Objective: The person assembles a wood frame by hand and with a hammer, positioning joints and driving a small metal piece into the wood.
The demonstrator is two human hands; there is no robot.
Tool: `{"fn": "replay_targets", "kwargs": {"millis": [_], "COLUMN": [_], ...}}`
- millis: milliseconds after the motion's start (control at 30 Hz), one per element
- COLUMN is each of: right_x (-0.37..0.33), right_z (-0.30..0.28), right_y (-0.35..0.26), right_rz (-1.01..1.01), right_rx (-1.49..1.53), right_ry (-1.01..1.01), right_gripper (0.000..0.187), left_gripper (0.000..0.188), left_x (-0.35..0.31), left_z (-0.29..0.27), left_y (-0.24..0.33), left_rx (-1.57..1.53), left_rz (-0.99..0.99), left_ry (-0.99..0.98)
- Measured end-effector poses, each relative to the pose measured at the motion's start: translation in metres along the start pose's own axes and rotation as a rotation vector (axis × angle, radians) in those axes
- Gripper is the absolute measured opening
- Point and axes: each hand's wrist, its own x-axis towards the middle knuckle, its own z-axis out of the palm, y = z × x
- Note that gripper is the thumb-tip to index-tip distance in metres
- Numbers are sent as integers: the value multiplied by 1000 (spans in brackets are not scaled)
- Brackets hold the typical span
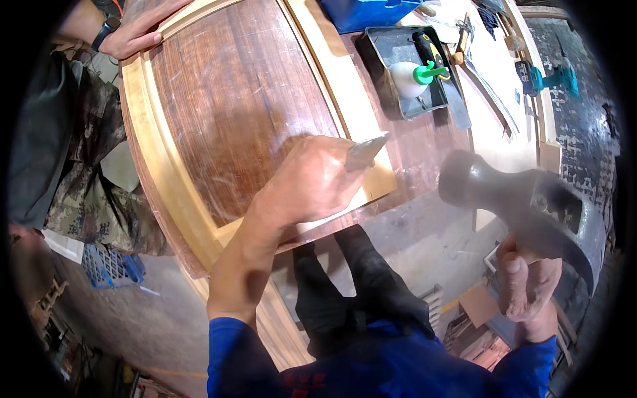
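Note:
My left hand (315, 178) is closed in a fist above the near right corner of a light wooden frame (363, 99). A chisel-like tool (367, 151) sticks out of this fist, its greyish end pointing up and right; its lower part is hidden by the hand. Inside the frame lies a brown wood-grain panel (239, 99). On the right, my right hand (527, 282) is closed round the handle of a claw hammer (511, 192). The hammer is raised off the table, slightly blurred, its round face toward my left hand and its claw pointing down to the right.
Another person's hand (136, 36), with a watch, rests on the frame's far left corner. A grey tray (391, 50) holds a white bottle (405, 79) with a green nozzle and a yellow-black handled tool. Beyond are a blue bin (365, 14) and a teal power drill (561, 78).

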Motion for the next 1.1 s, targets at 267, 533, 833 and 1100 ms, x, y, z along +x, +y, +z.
{"fn": "replay_targets", "kwargs": {"millis": [267, 533, 833, 1100], "right_x": [-4, -5, -12, -16], "right_z": [3, 2, -17, -9], "right_y": [-3, 0, -6, -9], "right_rz": [115, -225, 21, -7], "right_rx": [100, -226, -56, -76], "right_ry": [-30, -114, -161, -126], "right_gripper": [34, 13, 31, 19], "left_gripper": [10, 13, 12, 12], "left_x": [0, 1, 1, 1], "left_z": [1, 10, 12, 15], "left_y": [4, 13, 17, 22], "left_rx": [-73, -73, 72, 155], "left_rz": [-48, 50, 94, 46], "left_ry": [31, 17, -6, -3]}}
